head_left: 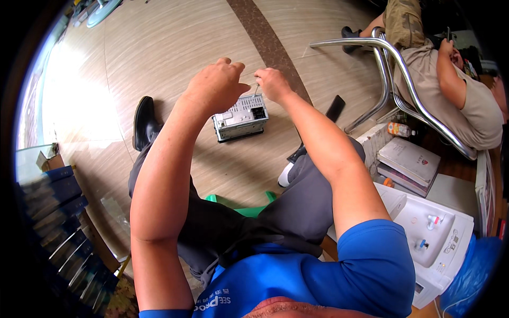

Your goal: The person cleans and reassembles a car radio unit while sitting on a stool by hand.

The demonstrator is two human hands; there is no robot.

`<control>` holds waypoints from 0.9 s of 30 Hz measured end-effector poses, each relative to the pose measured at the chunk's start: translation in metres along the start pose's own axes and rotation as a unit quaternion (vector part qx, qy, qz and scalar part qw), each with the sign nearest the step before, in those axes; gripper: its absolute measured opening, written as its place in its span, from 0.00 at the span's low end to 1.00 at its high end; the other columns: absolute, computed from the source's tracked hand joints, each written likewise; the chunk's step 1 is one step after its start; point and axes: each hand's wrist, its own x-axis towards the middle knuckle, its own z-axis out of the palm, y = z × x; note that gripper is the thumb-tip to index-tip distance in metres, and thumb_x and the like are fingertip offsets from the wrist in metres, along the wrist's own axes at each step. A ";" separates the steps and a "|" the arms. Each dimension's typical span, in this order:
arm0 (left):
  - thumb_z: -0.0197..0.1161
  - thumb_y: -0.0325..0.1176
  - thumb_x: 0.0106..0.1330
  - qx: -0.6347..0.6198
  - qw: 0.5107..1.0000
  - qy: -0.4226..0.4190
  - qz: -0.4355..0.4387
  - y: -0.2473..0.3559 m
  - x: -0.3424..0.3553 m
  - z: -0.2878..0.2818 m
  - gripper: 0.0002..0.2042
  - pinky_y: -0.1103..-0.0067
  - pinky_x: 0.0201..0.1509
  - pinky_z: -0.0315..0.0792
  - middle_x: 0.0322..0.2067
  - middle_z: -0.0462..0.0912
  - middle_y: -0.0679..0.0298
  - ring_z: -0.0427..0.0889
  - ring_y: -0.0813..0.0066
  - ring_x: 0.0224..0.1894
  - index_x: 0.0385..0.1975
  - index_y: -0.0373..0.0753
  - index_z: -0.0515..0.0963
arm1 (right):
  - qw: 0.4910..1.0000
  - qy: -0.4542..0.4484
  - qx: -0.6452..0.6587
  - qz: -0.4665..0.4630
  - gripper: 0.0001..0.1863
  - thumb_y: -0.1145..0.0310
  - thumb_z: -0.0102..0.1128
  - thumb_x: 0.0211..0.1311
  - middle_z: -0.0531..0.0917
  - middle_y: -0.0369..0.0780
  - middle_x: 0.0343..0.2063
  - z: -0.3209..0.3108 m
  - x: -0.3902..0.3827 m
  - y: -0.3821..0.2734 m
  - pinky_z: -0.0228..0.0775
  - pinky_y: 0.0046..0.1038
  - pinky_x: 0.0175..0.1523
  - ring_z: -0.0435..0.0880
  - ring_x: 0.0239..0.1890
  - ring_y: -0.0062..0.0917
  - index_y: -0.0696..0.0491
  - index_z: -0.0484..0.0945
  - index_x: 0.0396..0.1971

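A silver metal box with slotted vents, looking like a car stereo (240, 117), rests on the tiled floor between my feet. Over its far left corner hovers my left hand (216, 82), fingers loosely curved and thumb held apart, with nothing visible in it. My right hand (273, 85) is closed in a pinch at the stereo's far right edge. From its fingertips a thin grey rod-like piece (257, 90) reaches down to the top of the stereo; its exact kind is too small to tell.
A long black flat object (335, 108) lies on the floor to the right. Beyond it stands a chrome-framed chair (389, 58) beside a seated person (450, 90). At right are stacked books (408, 159), an orange-labelled bottle (400, 129) and a white water dispenser (424, 228). Blue boxes (58, 196) stand left.
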 end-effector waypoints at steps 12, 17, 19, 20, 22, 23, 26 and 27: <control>0.62 0.41 0.64 -0.001 0.998 0.056 0.026 -0.005 -0.004 0.008 0.16 0.65 0.52 0.73 0.43 0.78 0.48 0.79 0.52 0.48 0.43 0.34 0.76 | 0.991 -0.099 -0.057 0.066 0.14 0.62 0.52 0.64 0.83 0.52 0.38 -0.017 0.010 -0.009 0.73 0.41 0.50 0.81 0.44 0.47 0.55 0.82 0.37; 0.62 0.42 0.64 0.003 0.998 0.053 0.033 -0.004 -0.002 0.008 0.17 0.65 0.52 0.73 0.44 0.78 0.48 0.79 0.52 0.49 0.44 0.35 0.76 | 0.993 -0.072 -0.039 0.084 0.14 0.62 0.53 0.63 0.83 0.51 0.38 -0.020 0.008 -0.011 0.73 0.41 0.51 0.81 0.45 0.45 0.54 0.83 0.37; 0.62 0.41 0.64 0.000 0.998 0.056 0.036 -0.006 -0.003 0.009 0.18 0.65 0.53 0.73 0.44 0.78 0.48 0.79 0.52 0.49 0.46 0.35 0.76 | 0.995 -0.054 -0.021 0.081 0.14 0.61 0.53 0.63 0.83 0.50 0.38 -0.020 0.007 -0.014 0.73 0.40 0.51 0.81 0.45 0.44 0.54 0.83 0.37; 0.62 0.41 0.64 0.000 0.998 0.057 0.036 -0.006 -0.003 0.009 0.18 0.65 0.53 0.73 0.44 0.78 0.48 0.79 0.52 0.49 0.46 0.35 0.76 | 0.996 -0.045 -0.001 0.081 0.13 0.62 0.53 0.63 0.83 0.50 0.38 -0.020 0.006 -0.014 0.73 0.40 0.51 0.81 0.45 0.44 0.53 0.83 0.37; 0.62 0.41 0.63 0.001 0.998 0.054 0.033 -0.007 -0.004 0.009 0.18 0.65 0.53 0.73 0.45 0.78 0.47 0.79 0.52 0.49 0.47 0.35 0.76 | 0.996 -0.036 0.020 0.080 0.12 0.63 0.53 0.62 0.83 0.50 0.38 -0.020 0.006 -0.015 0.73 0.40 0.52 0.81 0.45 0.44 0.52 0.83 0.37; 0.62 0.41 0.63 0.001 0.998 0.055 0.033 -0.006 -0.004 0.008 0.18 0.65 0.53 0.73 0.45 0.78 0.47 0.79 0.52 0.49 0.47 0.35 0.76 | 0.995 -0.044 0.021 0.089 0.12 0.63 0.53 0.62 0.83 0.50 0.38 -0.020 0.007 -0.013 0.73 0.40 0.52 0.81 0.45 0.44 0.52 0.83 0.38; 0.62 0.41 0.63 -0.003 0.998 0.052 0.036 -0.005 -0.004 0.008 0.18 0.65 0.53 0.73 0.44 0.78 0.47 0.78 0.52 0.49 0.47 0.35 0.76 | 0.996 -0.045 0.004 0.072 0.12 0.64 0.54 0.61 0.83 0.50 0.38 -0.018 0.009 -0.008 0.73 0.40 0.52 0.81 0.45 0.44 0.52 0.83 0.38; 0.62 0.41 0.63 -0.003 0.998 0.051 0.036 -0.003 -0.004 0.008 0.18 0.65 0.53 0.73 0.44 0.78 0.47 0.78 0.52 0.49 0.47 0.35 0.76 | 0.998 -0.037 -0.014 0.047 0.12 0.63 0.55 0.61 0.83 0.50 0.38 -0.018 0.009 -0.005 0.73 0.40 0.52 0.81 0.45 0.44 0.52 0.83 0.39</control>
